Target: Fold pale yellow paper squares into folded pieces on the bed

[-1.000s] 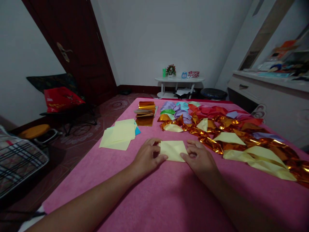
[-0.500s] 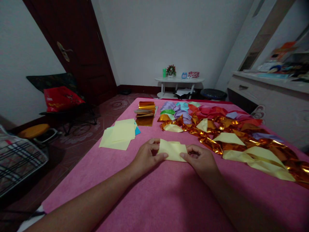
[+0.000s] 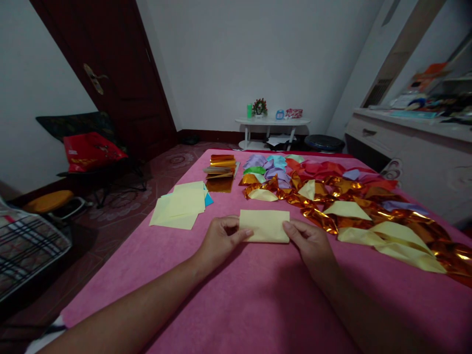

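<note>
Landmark: table w/ plain pink cloth top (image 3: 236, 300).

- Far L of table, on floor: plaid fabric bag (image 3: 33, 241), white-edged; behind it, low stool w/ round yellow-orange seat (image 3: 48, 201).
- L of table, farther back: shiny red bag w/ yellow print (image 3: 92, 151) on dark folding chair (image 3: 66, 124); dark-red wooden door (image 3: 114, 64) beyond.
- Table's L side: loose pale-yellow paper sheets (image 3: 180, 204), overlapping, blue corner poking out.
- Mid-table: L hand (image 3: 221, 241) pinching L end of flat pale-yellow paper rectangle (image 3: 264, 226) — thumb in front, fingers behind. Stack of gold foil sheets (image 3: 221, 184) farther up table.
- Paper's over table's middle, long edges level; can't tell if lower edge touches cloth.
- R hand (image 3: 309, 243) pinching paper's R end, thumb near upper corner.
- Table's R side: spread of folded paper and foil pieces (image 3: 332, 187) — gold, yellow, purple, red.
- R of table: pale drawer cabinet (image 3: 405, 152), cluttered top.
</note>
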Tool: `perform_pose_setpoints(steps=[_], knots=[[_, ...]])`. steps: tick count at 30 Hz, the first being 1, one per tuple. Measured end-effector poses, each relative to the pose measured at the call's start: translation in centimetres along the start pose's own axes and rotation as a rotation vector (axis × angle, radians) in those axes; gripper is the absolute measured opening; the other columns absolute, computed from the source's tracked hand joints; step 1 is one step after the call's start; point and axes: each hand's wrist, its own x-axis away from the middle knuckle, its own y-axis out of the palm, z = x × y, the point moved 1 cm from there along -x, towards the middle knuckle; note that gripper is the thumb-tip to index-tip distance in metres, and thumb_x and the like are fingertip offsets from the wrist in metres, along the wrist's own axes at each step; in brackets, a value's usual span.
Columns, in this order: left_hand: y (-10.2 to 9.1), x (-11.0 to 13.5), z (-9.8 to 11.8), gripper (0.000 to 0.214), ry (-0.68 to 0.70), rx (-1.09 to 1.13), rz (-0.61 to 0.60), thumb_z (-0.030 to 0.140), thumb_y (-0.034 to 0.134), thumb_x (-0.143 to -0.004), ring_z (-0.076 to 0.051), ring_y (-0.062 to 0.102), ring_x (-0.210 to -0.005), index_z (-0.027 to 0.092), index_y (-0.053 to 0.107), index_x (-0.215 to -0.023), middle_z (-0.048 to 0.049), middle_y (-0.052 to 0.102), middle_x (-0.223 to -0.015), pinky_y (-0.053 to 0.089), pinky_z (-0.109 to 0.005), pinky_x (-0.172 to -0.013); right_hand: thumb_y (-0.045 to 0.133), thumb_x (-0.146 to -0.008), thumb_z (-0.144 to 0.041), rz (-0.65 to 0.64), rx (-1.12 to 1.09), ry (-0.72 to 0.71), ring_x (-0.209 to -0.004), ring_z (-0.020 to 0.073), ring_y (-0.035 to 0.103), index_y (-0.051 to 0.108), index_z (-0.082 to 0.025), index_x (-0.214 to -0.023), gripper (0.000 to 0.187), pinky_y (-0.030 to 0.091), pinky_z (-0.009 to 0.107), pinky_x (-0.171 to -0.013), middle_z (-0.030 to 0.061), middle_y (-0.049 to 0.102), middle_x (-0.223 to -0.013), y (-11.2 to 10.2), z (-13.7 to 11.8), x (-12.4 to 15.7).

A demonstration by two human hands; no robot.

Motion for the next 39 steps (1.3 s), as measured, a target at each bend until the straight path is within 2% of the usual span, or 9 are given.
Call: perform_pose_setpoints(steps=[7,13,17,22,25,29,34,39], knots=[[-0.1,0.1,0.6,0.025,-0.006,-0.006,0.025,0.032,0.059,-0.083,-0.016,0.057,-0.077,0.012,0.071,-0.072,-0.006,0.065,-0.083,0.042,-0.024,-0.066,0.066,-0.076,-0.034,-0.002,-0.082,-0.068,-0.071,0.0173,0.058,0.067,-0.018,-0.061,0.022,0.045,0.023,-0.059,0.0027,0.059,-0.072,0.5,-0.3,0.3],[0.4,0.4,1.0,0.026,0.079,-0.138,-0.064,0.028,0.06,-0.082,-0.014,0.054,-0.068,0.012,0.068,-0.063,-0.0052,0.061,-0.073,0.039,-0.023,-0.059,0.066,-0.077,-0.033,0.057,-0.13,-0.063,-0.084,0.02,0.062,0.071,-0.018,-0.076,0.016,0.049,0.028,-0.074,0.0061,0.068,-0.087,0.4,-0.5,0.2],[0.4,0.3,0.5,0.018,0.057,-0.106,-0.014,0.024,0.063,-0.079,-0.014,0.054,-0.069,0.012,0.071,-0.067,-0.0048,0.06,-0.073,0.039,-0.023,-0.061,0.069,-0.074,-0.034,0.116,-0.067,-0.109,-0.08,0.0193,0.061,0.07,-0.019,-0.068,0.016,0.049,0.028,-0.072,0.0056,0.067,-0.081,0.2,-0.1,0.1],[0.1,0.0,-0.2,0.014,-0.037,0.039,0.084,0.025,0.067,-0.074,-0.012,0.051,-0.067,0.012,0.071,-0.07,-0.0041,0.06,-0.074,0.037,-0.021,-0.057,0.073,-0.069,-0.042,0.102,-0.098,-0.099,-0.079,0.0193,0.059,0.068,-0.018,-0.068,0.024,0.049,0.027,-0.067,0.0058,0.064,-0.084,0.6,0.2,0.2],[0.0,0.0,0.0,0.017,-0.078,0.087,0.136,0.027,0.069,-0.073,-0.011,0.048,-0.065,0.012,0.069,-0.068,-0.0024,0.058,-0.072,0.034,-0.02,-0.056,0.068,-0.073,-0.042,0.054,-0.129,-0.083,-0.08,0.0193,0.058,0.064,-0.018,-0.062,0.027,0.047,0.026,-0.067,0.0059,0.062,-0.086,0.6,0.1,0.2],[0.0,0.1,0.4,0.03,-0.083,0.102,0.11,0.035,0.06,-0.081,-0.01,0.043,-0.062,0.012,0.064,-0.062,-0.0009,0.054,-0.067,0.032,-0.02,-0.056,0.058,-0.082,-0.041,0.004,-0.126,-0.084,-0.077,0.0186,0.056,0.06,-0.018,-0.059,0.032,0.046,0.026,-0.069,0.005,0.06,-0.079,0.5,-0.4,0.3],[0.1,0.1,0.7,0.041,-0.03,-0.075,0.04,0.034,0.058,-0.081,-0.009,0.039,-0.057,0.013,0.049,-0.047,0.0017,0.042,-0.057,0.029,-0.021,-0.053,0.061,-0.08,-0.035,0.115,-0.04,-0.125,-0.076,0.0184,0.058,0.065,-0.018,-0.063,0.024,0.046,0.026,-0.066,0.0046,0.062,-0.078,0.3,-0.5,0.3],[0.5,0.3,1.0,0.039,0.033,-0.184,-0.026,0.031,0.058,-0.082,-0.01,0.042,-0.056,0.014,0.051,-0.048,0.0008,0.044,-0.058,0.031,-0.022,-0.052,0.072,-0.069,-0.034,0.266,-0.011,-0.104,-0.072,0.0198,0.061,0.071,-0.019,-0.066,0.016,0.05,0.029,-0.063,0.0046,0.067,-0.076,0.1,-0.1,0.4]])
